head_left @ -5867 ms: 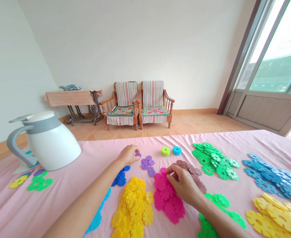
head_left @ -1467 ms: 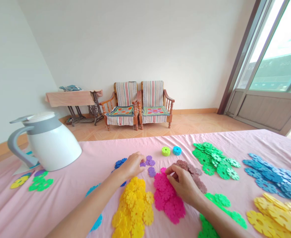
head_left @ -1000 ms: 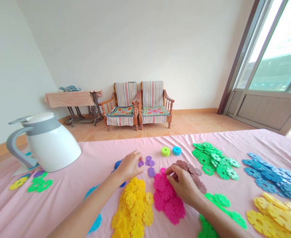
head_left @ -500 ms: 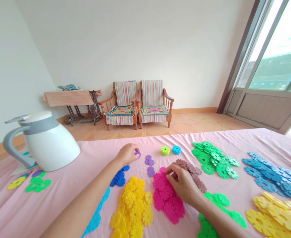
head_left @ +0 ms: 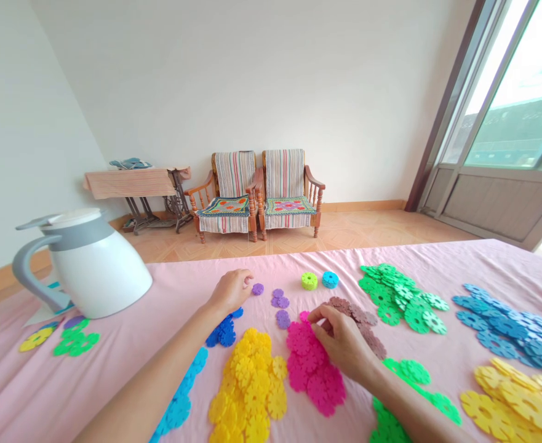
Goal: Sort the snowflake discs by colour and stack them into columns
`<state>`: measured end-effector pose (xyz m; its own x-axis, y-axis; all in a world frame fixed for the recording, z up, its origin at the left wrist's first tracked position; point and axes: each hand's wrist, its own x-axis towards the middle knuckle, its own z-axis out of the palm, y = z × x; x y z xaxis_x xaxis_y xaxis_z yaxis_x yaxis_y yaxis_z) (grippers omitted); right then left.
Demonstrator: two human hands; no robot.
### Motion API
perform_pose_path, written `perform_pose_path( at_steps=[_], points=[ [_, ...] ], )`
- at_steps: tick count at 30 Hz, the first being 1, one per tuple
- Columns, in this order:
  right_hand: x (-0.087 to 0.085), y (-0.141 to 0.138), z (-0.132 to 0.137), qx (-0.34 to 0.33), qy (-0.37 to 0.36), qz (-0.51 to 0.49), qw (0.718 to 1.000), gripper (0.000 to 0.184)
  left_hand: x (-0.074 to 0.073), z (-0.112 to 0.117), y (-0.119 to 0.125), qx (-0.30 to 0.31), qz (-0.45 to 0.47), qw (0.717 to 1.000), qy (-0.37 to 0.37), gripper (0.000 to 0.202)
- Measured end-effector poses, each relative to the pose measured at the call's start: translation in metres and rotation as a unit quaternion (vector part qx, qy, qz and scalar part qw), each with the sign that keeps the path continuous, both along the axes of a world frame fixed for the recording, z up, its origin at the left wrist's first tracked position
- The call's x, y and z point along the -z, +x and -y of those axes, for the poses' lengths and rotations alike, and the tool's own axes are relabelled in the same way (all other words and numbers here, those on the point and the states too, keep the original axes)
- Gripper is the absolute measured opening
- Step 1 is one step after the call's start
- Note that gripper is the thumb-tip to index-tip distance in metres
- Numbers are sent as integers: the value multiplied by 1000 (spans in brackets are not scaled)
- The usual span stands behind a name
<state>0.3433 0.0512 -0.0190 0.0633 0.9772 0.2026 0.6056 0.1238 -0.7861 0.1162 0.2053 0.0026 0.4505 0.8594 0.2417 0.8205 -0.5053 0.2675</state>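
Note:
My left hand (head_left: 231,290) is just left of a small purple snowflake disc stack (head_left: 258,289), its fingers loosely curled and apart from it, with nothing seen in them. My right hand (head_left: 342,343) rests at the right side of the pink snowflake disc pile (head_left: 314,372); its fingers are bent, with a gap between thumb and forefinger, and I see no piece held. Several loose purple discs (head_left: 280,300) lie between the hands. Behind them are a lime green stack (head_left: 309,281) and a blue stack (head_left: 330,280). Brown discs (head_left: 356,314) are partly hidden by my right hand.
A white and grey jug (head_left: 99,267) stands at the left on the pink cloth (head_left: 183,277). Piles of yellow (head_left: 247,387), dark blue (head_left: 222,331), green (head_left: 400,295) and blue discs (head_left: 506,326) lie around. Two wooden chairs (head_left: 256,191) are against the wall.
My left hand has let go of the purple disc stack and drawn back slightly left, leaving it on the cloth. The right hand keeps its place by the pink pile.

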Motion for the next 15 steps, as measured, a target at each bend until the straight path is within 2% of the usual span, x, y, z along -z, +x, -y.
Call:
perform_pose_path(
  at_steps=[9, 15],
  points=[
    [-9, 0, 1, -3, -4, 14, 1000, 16, 7, 8, 4, -11, -10, 1000, -20, 37],
    [-7, 3, -1, 1, 1, 18, 1000, 16, 2, 9, 7, -14, -8, 1000, -23, 38]
  ],
)
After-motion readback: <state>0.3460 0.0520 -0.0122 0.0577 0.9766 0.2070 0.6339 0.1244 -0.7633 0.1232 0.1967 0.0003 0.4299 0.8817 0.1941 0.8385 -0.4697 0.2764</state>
